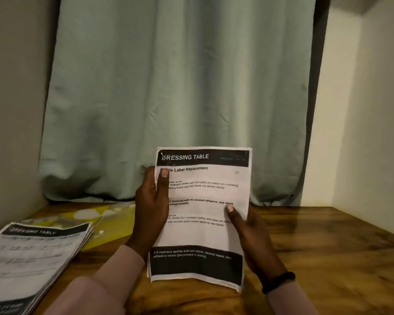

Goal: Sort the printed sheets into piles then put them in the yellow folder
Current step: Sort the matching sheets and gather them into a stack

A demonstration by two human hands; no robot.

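**A bundle of printed sheets is held upright in both hands**

A small bundle of printed sheets (203, 214) is held above the wooden table (316, 246), just below the middle of the view, with its printed face turned toward the camera. A black band headed "DRESSING TABLE" is seen at its top, with the line "Label Replacement" beneath, and a second black band runs along the bottom.

The bundle's 9 o'clock edge is gripped by the left hand (150, 205), whose thumb is laid flat on the front near the top. The 3 o'clock edge is gripped by the right hand (248, 235), its thumb pressed onto the page about halfway down; a dark band is worn at that wrist. Pale pink sleeves are seen on both arms.

At 8 o'clock from the bundle, a pile of sheets (32, 258) with the same heading lies on the table. Partly beneath that pile's far end, at 9 o'clock, the yellow folder (114, 226) lies flat.

A pale green curtain (180, 87) hangs behind the table at 12 o'clock
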